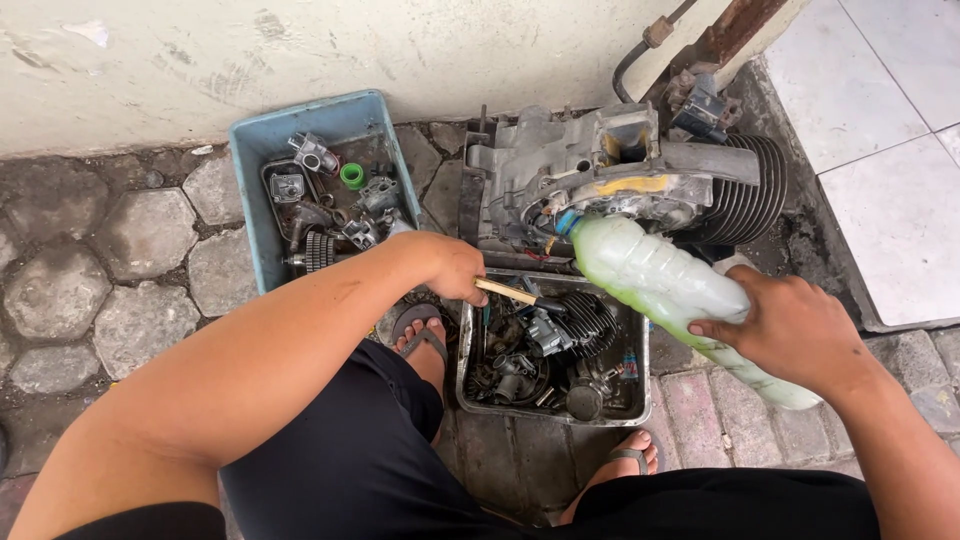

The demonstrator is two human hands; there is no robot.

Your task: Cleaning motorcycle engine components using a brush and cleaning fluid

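- Head view: the person crouches over a paved floor [120, 260] of grey hexagonal stones, feet in sandals, dark shorts filling the lower frame.
- The right hand [790, 335] wraps around the lower body of a clear plastic bottle [660, 285] that holds pale green liquid; the fingers are clenched around it.
- The bottle lies tilted, its blue neck pointing up and left, touching or just short of the engine block [600, 175]; I cannot tell which.
- The engine block is grey metal with dark cooling fins on its right side, and it rests on the floor against the wall.
- The left hand [450, 265] is closed around the wooden handle of a brush [520, 295], whose dark head reaches over the metal tray [640, 385].
- The metal tray sits between the two feet, just in front of the engine block, and holds dark, oily engine parts, among them a finned cylinder [590, 320].
- To the left, a blue plastic bin [250, 180] stands on the floor beside the engine block, filled with small metal parts and a green ring [352, 176].
- White tiles [880, 130] lie at the right edge, past the engine block.
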